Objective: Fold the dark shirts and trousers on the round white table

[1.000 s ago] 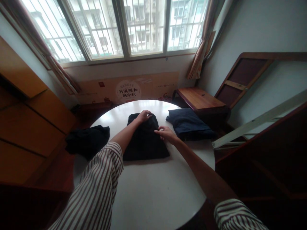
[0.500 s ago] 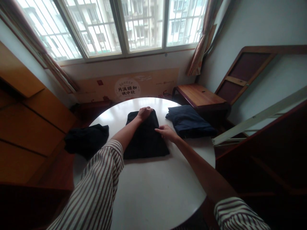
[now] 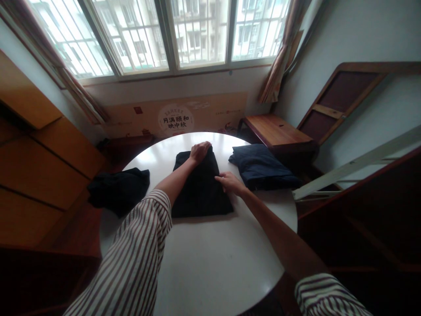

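Observation:
A folded black garment [image 3: 200, 193] lies flat on the round white table [image 3: 210, 254]; its exact kind cannot be made out. At its far right corner, my left hand [image 3: 200, 152] has its fingers closed on the fabric. My right hand [image 3: 230, 182] pinches the garment's right edge between thumb and fingers, nearer to me. To the right rests a folded dark navy garment [image 3: 263, 166]. On the left, a crumpled black garment [image 3: 120, 188] hangs partly over the table's rim.
Beyond the table stands a low wooden side table [image 3: 279, 130], below a curtain [image 3: 276, 79]. Wooden cabinets [image 3: 42, 175] line the left. A pale metal rail [image 3: 355, 164] slants along the right, close to the table's edge.
My left hand has shifted slightly at the far corner, still on the fabric. The right hand keeps its pinch on the edge. The view has moved a little.

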`<state>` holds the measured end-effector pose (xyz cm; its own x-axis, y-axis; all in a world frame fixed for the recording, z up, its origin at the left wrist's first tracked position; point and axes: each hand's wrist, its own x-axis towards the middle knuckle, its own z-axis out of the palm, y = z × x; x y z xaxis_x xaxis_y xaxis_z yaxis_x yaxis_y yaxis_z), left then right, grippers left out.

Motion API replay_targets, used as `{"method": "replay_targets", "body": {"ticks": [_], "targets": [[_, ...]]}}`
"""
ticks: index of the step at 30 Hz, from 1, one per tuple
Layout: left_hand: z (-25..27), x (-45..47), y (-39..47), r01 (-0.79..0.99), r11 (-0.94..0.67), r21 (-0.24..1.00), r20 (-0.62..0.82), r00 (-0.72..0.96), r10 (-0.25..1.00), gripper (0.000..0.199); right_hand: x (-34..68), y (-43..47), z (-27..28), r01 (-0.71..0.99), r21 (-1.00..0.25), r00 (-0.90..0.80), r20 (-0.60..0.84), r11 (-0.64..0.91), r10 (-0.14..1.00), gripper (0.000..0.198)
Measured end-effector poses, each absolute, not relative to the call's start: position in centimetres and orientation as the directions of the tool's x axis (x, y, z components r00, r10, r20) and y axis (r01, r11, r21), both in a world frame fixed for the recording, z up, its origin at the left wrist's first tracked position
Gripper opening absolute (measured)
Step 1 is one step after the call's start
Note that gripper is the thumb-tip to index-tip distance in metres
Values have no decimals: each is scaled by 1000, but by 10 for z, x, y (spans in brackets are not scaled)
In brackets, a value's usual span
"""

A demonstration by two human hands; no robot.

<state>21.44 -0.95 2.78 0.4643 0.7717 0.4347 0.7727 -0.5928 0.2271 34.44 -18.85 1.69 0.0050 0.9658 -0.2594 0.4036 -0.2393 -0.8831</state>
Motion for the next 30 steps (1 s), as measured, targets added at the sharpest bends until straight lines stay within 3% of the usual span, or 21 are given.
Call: {"method": "replay_targets", "body": {"ticks": [4,20,22,26,30], "targets": [[25,218,-3,776,-536,334,396,401,826,36,348,-188,21,424,-867,3,-287,-261,958,27],[10,236,6,781,-435,448,188,393,900,22,367,-180,11,640,-714,-3,-372,-284,928,47],[15,231,4,760,-421,496,189,378,906,21,367,-183,13,693,-684,24,-296,-230,955,45],[32,192,0,720,-317,618,208,239,949,22,366,-189,19,797,-599,104,6,-80,995,24],[44,131,-4,628,-86,773,105,8,994,33,363,-188,21,818,-573,117,84,-48,990,37]]}}
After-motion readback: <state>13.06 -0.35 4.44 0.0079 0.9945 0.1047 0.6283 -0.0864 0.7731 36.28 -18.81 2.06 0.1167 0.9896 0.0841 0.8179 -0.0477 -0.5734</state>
